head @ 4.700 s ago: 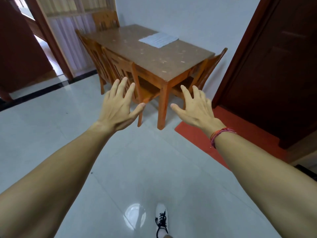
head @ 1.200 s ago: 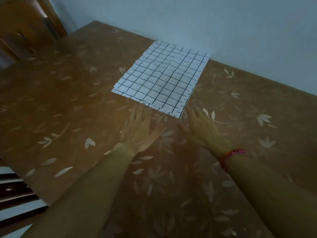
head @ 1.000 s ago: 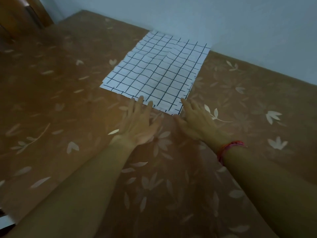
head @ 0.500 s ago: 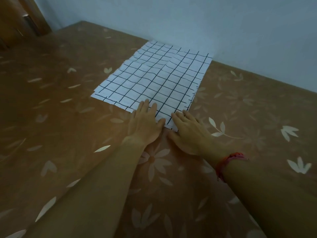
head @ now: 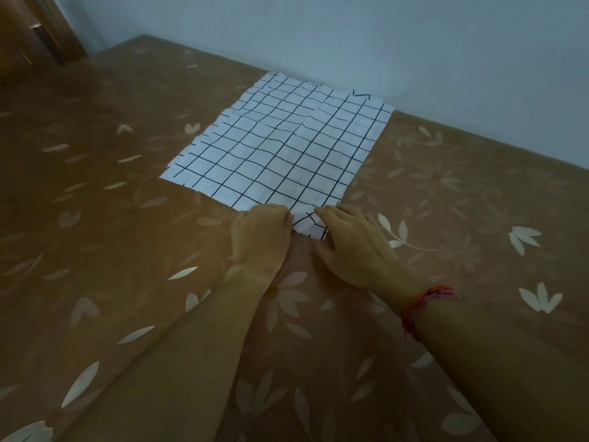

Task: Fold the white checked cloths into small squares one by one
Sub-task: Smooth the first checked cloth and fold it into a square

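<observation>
Pinching wrinkled checked cloth (head: 280, 154) corner: left hand (head: 259, 239), right hand (head: 353, 247).

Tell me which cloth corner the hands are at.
The nearest corner, crumpled between the left hand and right hand; the other three are untouched.

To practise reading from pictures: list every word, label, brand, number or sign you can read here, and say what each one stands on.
None: no readable text anywhere in view.
The white checked cloth bears only a black grid.
The table cover shows only pale flowers and leaves.
The wrist band and the wall bear no writing.
</observation>
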